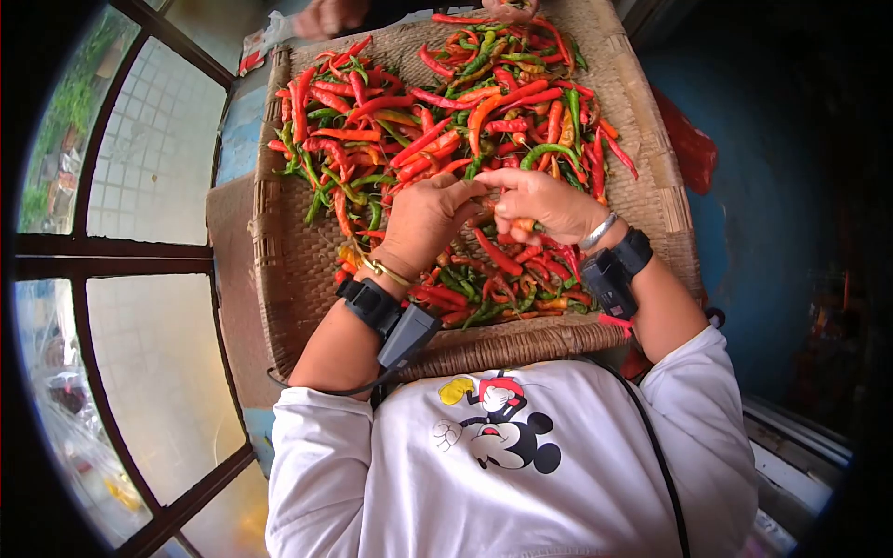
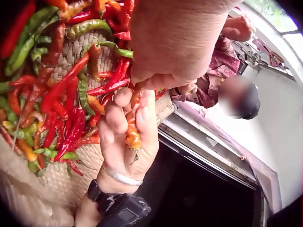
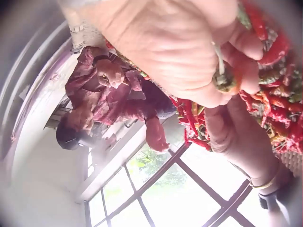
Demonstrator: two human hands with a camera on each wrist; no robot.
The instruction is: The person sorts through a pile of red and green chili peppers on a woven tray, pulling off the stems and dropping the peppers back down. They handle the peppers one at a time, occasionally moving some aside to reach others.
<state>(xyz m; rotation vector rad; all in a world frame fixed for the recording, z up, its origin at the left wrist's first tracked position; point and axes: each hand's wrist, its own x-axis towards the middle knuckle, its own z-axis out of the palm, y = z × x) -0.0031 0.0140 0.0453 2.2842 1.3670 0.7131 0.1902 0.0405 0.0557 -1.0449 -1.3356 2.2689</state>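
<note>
An orange-brown chili pepper (image 2: 133, 125) with a dry stem lies in my right hand (image 1: 544, 205), held by its curled fingers and thumb. The stem end (image 3: 226, 80) pokes out of that hand in the right wrist view. My left hand (image 1: 430, 216) meets the right one fingertip to fingertip, its thumb and fingers pinching the pepper's other end, which they hide. Both hands are over a woven basket tray (image 1: 684, 232) heaped with red, orange and green chili peppers (image 1: 419, 139).
Across the tray is another person in a patterned maroon shirt (image 3: 102, 94), one hand (image 1: 330, 17) at the far rim. A framed window (image 1: 153, 139) stands on the left. A red bag (image 1: 686, 144) lies beyond the tray's right side, a whitish plastic bag (image 1: 270, 35) by its far left corner.
</note>
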